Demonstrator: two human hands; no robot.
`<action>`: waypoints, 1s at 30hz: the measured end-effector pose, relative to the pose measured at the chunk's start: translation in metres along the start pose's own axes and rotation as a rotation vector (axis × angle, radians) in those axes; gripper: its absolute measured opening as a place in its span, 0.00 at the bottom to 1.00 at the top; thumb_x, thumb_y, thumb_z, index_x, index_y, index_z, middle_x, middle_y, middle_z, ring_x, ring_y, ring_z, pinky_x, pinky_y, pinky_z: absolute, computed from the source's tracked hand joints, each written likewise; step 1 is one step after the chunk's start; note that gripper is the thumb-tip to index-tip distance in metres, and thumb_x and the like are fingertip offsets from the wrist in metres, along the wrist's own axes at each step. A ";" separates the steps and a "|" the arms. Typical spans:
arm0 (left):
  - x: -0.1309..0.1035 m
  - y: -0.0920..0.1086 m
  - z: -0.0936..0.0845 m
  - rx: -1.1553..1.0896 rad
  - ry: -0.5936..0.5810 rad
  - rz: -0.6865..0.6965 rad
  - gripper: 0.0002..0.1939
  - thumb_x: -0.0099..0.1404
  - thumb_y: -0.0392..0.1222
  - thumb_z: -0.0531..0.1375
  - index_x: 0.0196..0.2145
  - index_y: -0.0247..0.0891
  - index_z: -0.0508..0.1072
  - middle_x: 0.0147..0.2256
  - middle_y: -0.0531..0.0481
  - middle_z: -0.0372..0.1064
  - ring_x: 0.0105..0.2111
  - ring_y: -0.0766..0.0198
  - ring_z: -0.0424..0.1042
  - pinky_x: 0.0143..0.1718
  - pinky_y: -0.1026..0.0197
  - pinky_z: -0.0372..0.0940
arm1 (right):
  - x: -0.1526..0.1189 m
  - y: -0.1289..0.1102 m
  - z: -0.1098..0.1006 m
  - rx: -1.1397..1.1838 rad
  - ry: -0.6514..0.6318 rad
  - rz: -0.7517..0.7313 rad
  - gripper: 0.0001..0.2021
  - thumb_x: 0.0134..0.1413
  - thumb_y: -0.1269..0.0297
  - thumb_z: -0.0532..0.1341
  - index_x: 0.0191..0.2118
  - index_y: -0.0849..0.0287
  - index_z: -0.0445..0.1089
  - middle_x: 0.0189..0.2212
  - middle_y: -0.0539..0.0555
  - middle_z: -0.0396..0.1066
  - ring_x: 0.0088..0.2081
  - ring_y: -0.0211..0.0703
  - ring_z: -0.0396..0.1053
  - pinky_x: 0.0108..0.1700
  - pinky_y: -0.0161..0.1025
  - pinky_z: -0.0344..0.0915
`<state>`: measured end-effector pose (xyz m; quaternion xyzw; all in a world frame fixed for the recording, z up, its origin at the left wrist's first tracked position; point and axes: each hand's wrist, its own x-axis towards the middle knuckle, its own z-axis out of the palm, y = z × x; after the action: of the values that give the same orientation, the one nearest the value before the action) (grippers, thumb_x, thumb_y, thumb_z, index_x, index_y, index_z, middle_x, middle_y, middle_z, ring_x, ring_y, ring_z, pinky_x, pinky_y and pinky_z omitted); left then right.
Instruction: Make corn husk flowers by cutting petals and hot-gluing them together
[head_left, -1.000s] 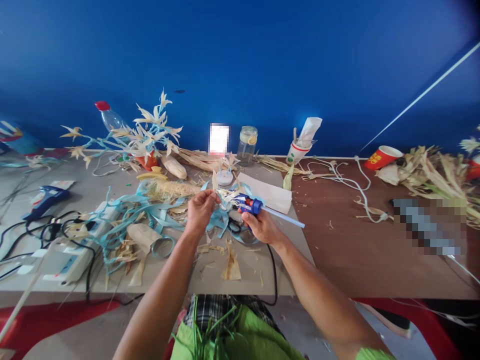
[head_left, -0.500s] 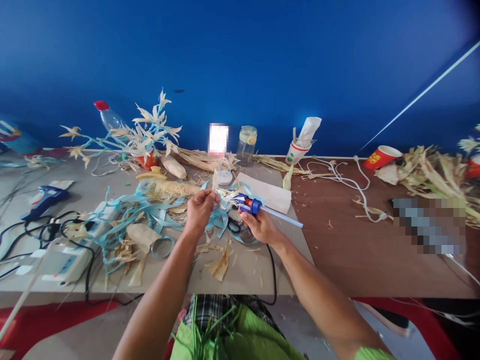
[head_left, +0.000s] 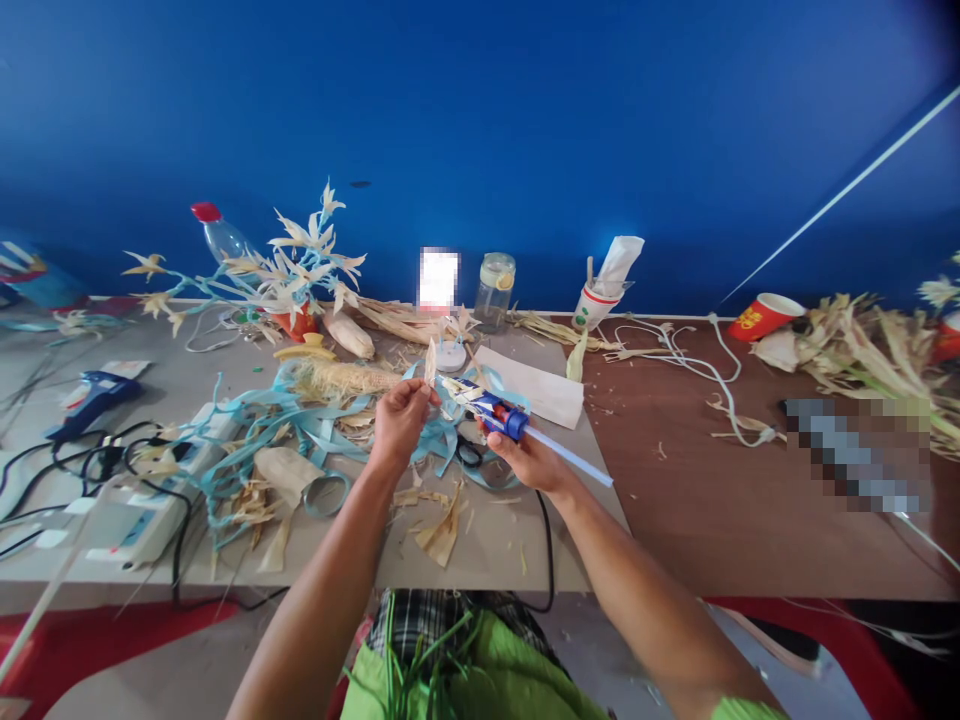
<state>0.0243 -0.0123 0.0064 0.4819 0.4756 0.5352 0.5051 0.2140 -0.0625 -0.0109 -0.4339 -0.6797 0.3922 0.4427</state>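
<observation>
My left hand (head_left: 403, 415) pinches a small pale piece of corn husk (head_left: 430, 362) that stands upright from the fingertips. Just to its right, my right hand (head_left: 525, 455) is wrapped round a blue hot glue gun (head_left: 501, 412). The gun's nozzle points left at the husk, a small gap apart, and a long clear glue stick (head_left: 574, 460) sticks out of its back end. Pale scraps seem to cling to the front of the gun. Under both hands lie tangled light-blue strips (head_left: 330, 432). A roll of tape (head_left: 327, 494) rests left of my left forearm.
A vase of husk flowers (head_left: 296, 322) stands at the back left. Another glue gun (head_left: 94, 395) and a power strip (head_left: 161, 505) with black cables lie left. At the back are a clear bottle (head_left: 495, 290) and a white cup (head_left: 598, 303); a red cup (head_left: 765, 315) lies right.
My right hand has tilted the glue gun, so its nozzle has drawn slightly away from the husk and the glue stick's end is lower. My left hand has barely moved.
</observation>
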 end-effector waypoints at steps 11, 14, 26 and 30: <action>0.003 -0.006 -0.002 -0.048 -0.012 -0.043 0.13 0.55 0.49 0.62 0.28 0.35 0.71 0.22 0.53 0.67 0.16 0.75 0.53 0.16 0.69 0.47 | 0.014 -0.003 -0.015 -0.363 0.291 -0.106 0.14 0.43 0.63 0.66 0.39 0.59 0.69 0.36 0.55 0.61 0.38 0.45 0.63 0.41 0.42 0.64; 0.004 -0.006 -0.001 -0.085 -0.001 -0.052 0.14 0.54 0.50 0.63 0.29 0.35 0.70 0.22 0.54 0.68 0.15 0.76 0.53 0.16 0.69 0.47 | 0.017 0.009 -0.023 -0.461 0.336 -0.013 0.15 0.43 0.62 0.66 0.40 0.59 0.71 0.35 0.55 0.61 0.37 0.46 0.64 0.41 0.42 0.64; 0.006 -0.008 -0.005 -0.151 0.003 0.014 0.12 0.55 0.47 0.63 0.31 0.35 0.71 0.24 0.53 0.69 0.15 0.77 0.51 0.15 0.68 0.46 | 0.019 0.027 -0.041 -0.820 0.278 0.397 0.17 0.46 0.55 0.64 0.41 0.58 0.72 0.41 0.58 0.65 0.46 0.52 0.66 0.50 0.48 0.58; 0.010 -0.010 -0.009 -0.239 -0.003 0.008 0.13 0.53 0.46 0.65 0.33 0.34 0.73 0.24 0.53 0.69 0.14 0.78 0.50 0.17 0.67 0.49 | 0.021 0.030 -0.044 -0.817 0.269 0.473 0.16 0.47 0.55 0.64 0.40 0.59 0.71 0.42 0.58 0.65 0.45 0.50 0.67 0.49 0.46 0.58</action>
<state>0.0154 -0.0019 -0.0040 0.4209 0.4056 0.5893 0.5577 0.2578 -0.0268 -0.0201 -0.7614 -0.5976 0.1240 0.2189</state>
